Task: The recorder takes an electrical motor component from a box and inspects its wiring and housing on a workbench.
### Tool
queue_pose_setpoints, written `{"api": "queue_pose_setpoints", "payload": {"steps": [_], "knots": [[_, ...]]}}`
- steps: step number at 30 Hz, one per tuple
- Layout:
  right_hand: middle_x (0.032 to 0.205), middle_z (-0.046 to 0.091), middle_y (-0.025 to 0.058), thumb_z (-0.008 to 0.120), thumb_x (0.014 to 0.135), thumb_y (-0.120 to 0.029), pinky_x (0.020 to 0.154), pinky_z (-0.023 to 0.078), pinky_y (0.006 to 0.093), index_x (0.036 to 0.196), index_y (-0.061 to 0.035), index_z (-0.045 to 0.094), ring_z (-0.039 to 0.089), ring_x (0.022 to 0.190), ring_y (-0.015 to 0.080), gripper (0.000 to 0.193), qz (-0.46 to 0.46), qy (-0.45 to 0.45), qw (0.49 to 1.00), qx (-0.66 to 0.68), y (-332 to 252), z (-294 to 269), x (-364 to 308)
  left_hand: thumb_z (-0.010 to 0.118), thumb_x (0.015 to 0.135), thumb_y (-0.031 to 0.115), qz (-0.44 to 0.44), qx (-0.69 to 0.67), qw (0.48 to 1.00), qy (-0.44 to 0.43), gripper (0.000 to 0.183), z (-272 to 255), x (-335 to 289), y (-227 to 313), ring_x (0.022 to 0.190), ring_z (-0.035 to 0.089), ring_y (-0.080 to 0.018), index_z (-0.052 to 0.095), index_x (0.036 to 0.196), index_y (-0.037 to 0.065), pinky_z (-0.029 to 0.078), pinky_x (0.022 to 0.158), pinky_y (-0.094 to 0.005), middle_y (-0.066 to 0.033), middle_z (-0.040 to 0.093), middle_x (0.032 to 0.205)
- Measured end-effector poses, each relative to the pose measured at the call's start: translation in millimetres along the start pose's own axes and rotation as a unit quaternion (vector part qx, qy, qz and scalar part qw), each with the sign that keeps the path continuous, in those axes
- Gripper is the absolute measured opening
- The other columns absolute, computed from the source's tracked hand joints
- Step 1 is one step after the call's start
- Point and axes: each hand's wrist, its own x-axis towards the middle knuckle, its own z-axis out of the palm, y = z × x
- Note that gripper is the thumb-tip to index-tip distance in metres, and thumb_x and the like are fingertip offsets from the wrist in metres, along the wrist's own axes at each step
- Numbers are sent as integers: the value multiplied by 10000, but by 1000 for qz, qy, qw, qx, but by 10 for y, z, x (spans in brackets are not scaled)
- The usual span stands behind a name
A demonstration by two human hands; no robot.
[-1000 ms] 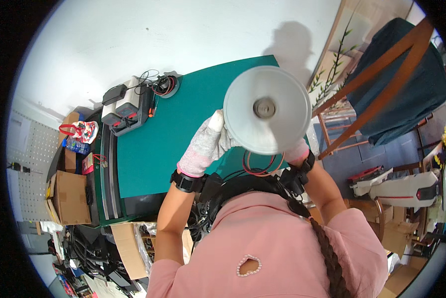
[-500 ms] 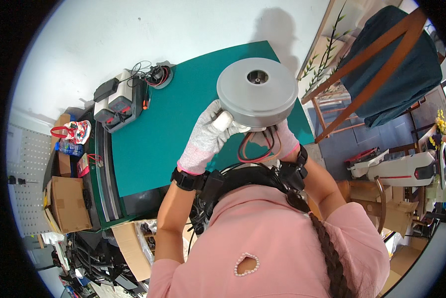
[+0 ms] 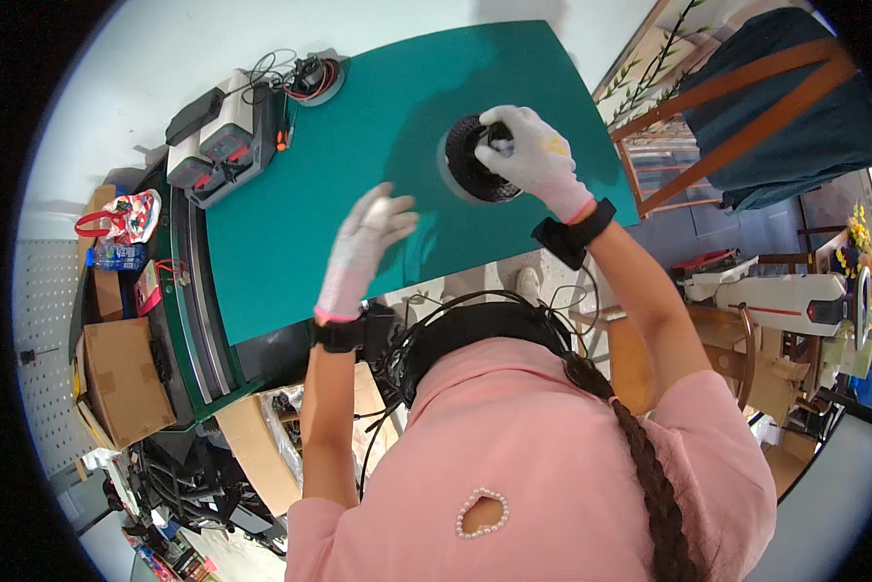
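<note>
A round blower motor (image 3: 472, 167) now has its black body uppermost, with a blurred grey rim showing along its left side. My right hand (image 3: 533, 155), in a pale glove with a pink cuff, grips the black part with thumb and fingers. Part of the motor is hidden behind that hand. Whether its grey side rests on the green mat (image 3: 319, 233) or hangs just above it, I cannot tell. My left hand (image 3: 370, 238), gloved alike, is off the motor to its left, over the mat, fingers stretched out and slightly smeared, holding nothing.
At the back left stand a grey-and-black device (image 3: 227, 136) and a second round part with coiled wires (image 3: 317, 80). A screwdriver (image 3: 282, 136) lies beside the device. Left of the mat are a cardboard box (image 3: 130, 378) and a bottle (image 3: 117, 256). A chair with dark cloth (image 3: 775, 116) stands right.
The motor has been turned from grey cap up to black side up and lowered toward the mat. My left hand has let go and moved left; my right hand now grips from above.
</note>
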Motion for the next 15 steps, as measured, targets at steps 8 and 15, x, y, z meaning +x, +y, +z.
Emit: {"api": "queue_pose_setpoints", "payload": {"steps": [8, 15], "knots": [[928, 546, 101, 583, 719, -264, 743, 477, 412, 1012, -188, 556, 570, 896, 292, 304, -45, -169, 949, -263, 393, 535, -223, 497, 915, 328, -35, -36, 965, 257, 551, -1159, -793, -232, 1007, 549, -257, 357, 1266, -72, 447, 906, -363, -221, 508, 1156], [938, 542, 81, 612, 715, -275, 730, 485, 405, 1022, -205, 553, 566, 904, 283, 321, -59, -217, 923, -311, 468, 660, -317, 439, 927, 314, -70, -85, 941, 320, 562, -1615, -1200, -443, 1129, 462, -273, 270, 1320, -51, 376, 993, -380, -206, 420, 1255]]}}
